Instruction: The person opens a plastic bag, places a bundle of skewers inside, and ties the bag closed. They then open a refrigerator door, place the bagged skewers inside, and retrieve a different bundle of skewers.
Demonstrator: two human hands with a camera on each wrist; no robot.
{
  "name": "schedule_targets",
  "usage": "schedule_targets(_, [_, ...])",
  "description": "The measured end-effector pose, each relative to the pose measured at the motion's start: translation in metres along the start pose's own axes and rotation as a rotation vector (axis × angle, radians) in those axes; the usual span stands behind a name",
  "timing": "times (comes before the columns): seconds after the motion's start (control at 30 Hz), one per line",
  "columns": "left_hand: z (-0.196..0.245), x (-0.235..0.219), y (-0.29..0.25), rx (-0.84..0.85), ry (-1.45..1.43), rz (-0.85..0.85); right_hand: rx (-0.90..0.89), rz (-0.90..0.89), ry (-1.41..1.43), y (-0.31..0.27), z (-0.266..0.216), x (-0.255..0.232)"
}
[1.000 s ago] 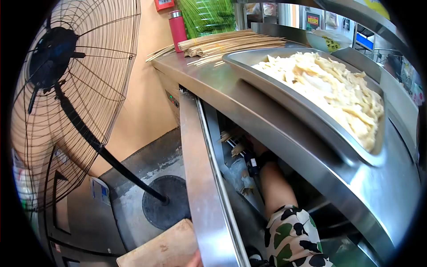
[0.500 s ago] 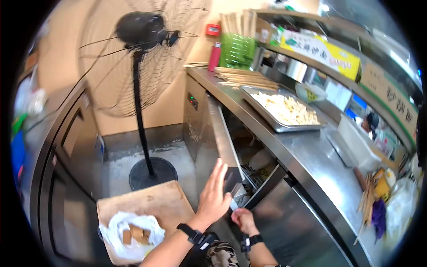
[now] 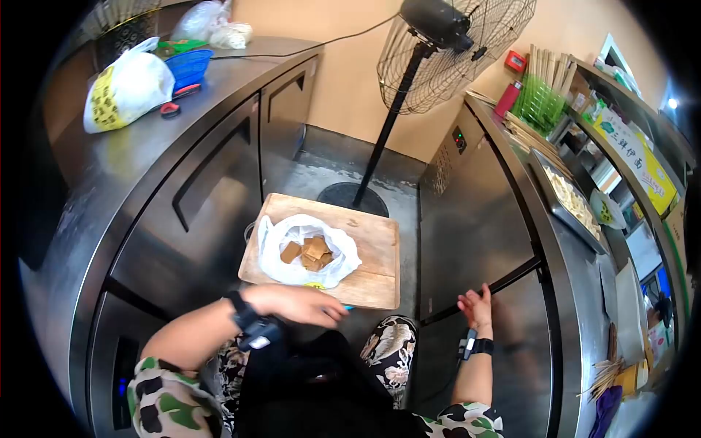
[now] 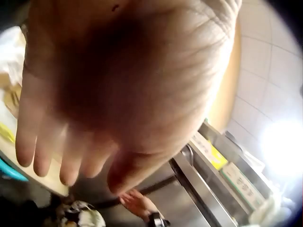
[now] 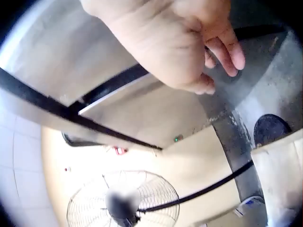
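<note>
My left hand point(image 3: 296, 303) hovers at the near edge of a wooden board point(image 3: 378, 255), fingers extended and nothing in them. In the left wrist view its palm point(image 4: 128, 90) shows with straight fingers. On the board sits an open white plastic bag point(image 3: 343, 255) with several flat brown square pieces point(image 3: 315, 252) inside. My right hand point(image 3: 478, 308), empty with loosely bent fingers, is beside the closed steel drawer fronts point(image 3: 482, 226) of the right-hand counter. The right wrist view shows that hand point(image 5: 175, 47) in front of the steel fronts too.
A standing fan point(image 3: 394, 109) rises behind the board, its round base point(image 3: 354, 197) on the floor. The right counter holds a metal tray point(image 3: 569, 201) of pale strips and wooden sticks point(image 3: 537, 139). A tied white bag point(image 3: 131, 87) and blue basket point(image 3: 190, 69) stand on the left counter.
An arm was down inside the pulled-out drawer; then my left hand was at its front, and now it is closed. My left hand has moved left to the board. The view has swung left.
</note>
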State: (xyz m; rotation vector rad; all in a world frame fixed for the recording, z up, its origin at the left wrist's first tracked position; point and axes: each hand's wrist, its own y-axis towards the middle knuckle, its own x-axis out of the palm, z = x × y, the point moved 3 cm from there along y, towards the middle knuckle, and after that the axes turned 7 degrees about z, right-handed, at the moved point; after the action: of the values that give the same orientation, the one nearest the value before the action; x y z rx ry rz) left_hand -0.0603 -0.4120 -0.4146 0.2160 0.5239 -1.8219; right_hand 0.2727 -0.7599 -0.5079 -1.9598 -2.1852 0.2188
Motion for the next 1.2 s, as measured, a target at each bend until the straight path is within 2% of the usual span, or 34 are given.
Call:
schedule_targets(0.03, [-0.023,-0.012,-0.025,-0.079,-0.028,0.129,0.068,0.023,-0.013,-0.007,0.01,0.01])
schedule_targets(0.07, [-0.039,-0.024,-0.048,-0.178,0.015,0.268,0.058,-0.018,-0.047,-0.021,0.014,0.024])
schedule_targets(0.17, [-0.089,-0.037,-0.095,-0.377,0.061,0.654,0.046,-0.341,-0.187,-0.066,0.04,0.075])
schedule_targets(0.2, [-0.117,-0.033,-0.097,-0.368,-0.116,0.733,-0.049,-0.425,-0.395,-0.078,0.056,0.091])
schedule_targets(0.23, [-0.118,-0.026,-0.098,-0.391,-0.285,0.779,-0.246,-0.497,-0.449,-0.091,0.078,0.106])
schedule_targets(0.27, [-0.116,-0.02,-0.094,-0.408,-0.455,0.822,-0.527,-0.485,-0.753,-0.11,0.084,0.116])
schedule_targets(0.3, [-0.117,-0.016,-0.091,-0.418,-0.626,0.858,-0.849,-0.405,-1.069,-0.151,0.064,0.134])
schedule_targets(0.37, [-0.143,-0.013,-0.07,-0.418,-0.707,1.042,-1.115,-0.294,-1.175,-0.186,0.053,0.143])
schedule_targets(0.47, [-0.186,-0.016,-0.031,-0.403,-0.821,1.29,-0.979,-0.221,-1.017,-0.172,0.059,0.136])
schedule_targets(0.57, [-0.218,-0.02,0.003,-0.243,-0.821,1.579,-0.915,-0.236,-1.07,-0.174,0.05,0.142])
schedule_targets(0.6, [-0.252,-0.025,0.019,-0.155,-0.905,1.558,-0.919,-0.232,-1.084,-0.173,0.052,0.144])
schedule_targets(0.63, [-0.259,-0.03,0.029,-0.105,-0.965,1.509,-0.922,-0.223,-1.1,-0.17,0.053,0.145])
schedule_targets(0.67, [-0.31,-0.035,0.047,-0.015,-0.98,1.492,-0.905,-0.217,-1.123,-0.166,0.055,0.147])
schedule_targets(0.7, [-0.303,-0.036,0.052,0.06,-1.016,1.621,-0.879,-0.216,-1.147,-0.164,0.056,0.148])
schedule_targets(0.73, [-0.336,-0.035,0.061,-0.225,-0.781,1.803,-0.857,-0.213,-1.165,-0.163,0.057,0.15])
schedule_targets(0.77, [-0.274,-0.038,0.05,-0.253,-0.744,1.747,-0.832,-0.22,-1.181,-0.162,0.059,0.151])
schedule_targets(0.8, [-0.307,-0.04,0.068,-0.122,-0.837,1.643,-0.823,-0.218,-1.184,-0.162,0.06,0.152])
schedule_targets(0.83, [-0.302,-0.037,0.077,-0.094,-0.856,1.626,-0.818,-0.211,-1.15,-0.166,0.054,0.157])
schedule_targets(0.9, [-0.319,-0.035,0.096,-0.121,-0.887,1.281,-0.833,-0.198,-1.163,-0.166,0.055,0.161])
schedule_targets(0.97, [-0.304,-0.033,0.1,-0.111,-0.953,1.171,-0.866,-0.218,-1.147,-0.167,0.057,0.165])
schedule_targets(1.0, [-0.304,-0.036,0.104,-0.087,-0.927,1.131,-0.875,-0.22,-1.146,-0.168,0.058,0.164])
schedule_targets(1.03, [-0.29,-0.038,0.103,-0.108,-1.045,1.085,-0.836,-0.222,-1.157,-0.17,0.056,0.165])
schedule_targets(1.1, [-0.281,-0.041,0.105,-0.07,-1.142,1.091,-0.772,-0.243,-1.196,-0.17,0.055,0.165])
schedule_targets(1.2, [-0.308,-0.046,0.113,-0.099,-1.155,1.076,-0.757,-0.217,-1.18,-0.175,0.053,0.165])
